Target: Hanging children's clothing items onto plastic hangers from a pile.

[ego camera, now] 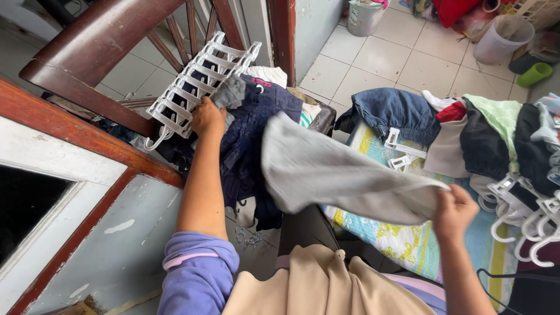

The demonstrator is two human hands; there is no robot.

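A grey cloth garment (338, 172) stretches across the middle of the view. My right hand (452, 213) grips its lower right end. My left hand (208, 118) pinches its other end, a bunched grey corner (231, 93), against a stack of white plastic hangers (192, 87) resting on a wooden railing (87, 52). Dark navy clothing (251, 146) hangs just below and behind my left hand.
A heap of clothes lies at the right: blue jeans (396, 114), a green top (501, 116), dark items, with white hangers (525, 221) on a patterned blanket (402, 239). White buckets (501, 38) and a green cup (534, 74) stand on the tiled floor.
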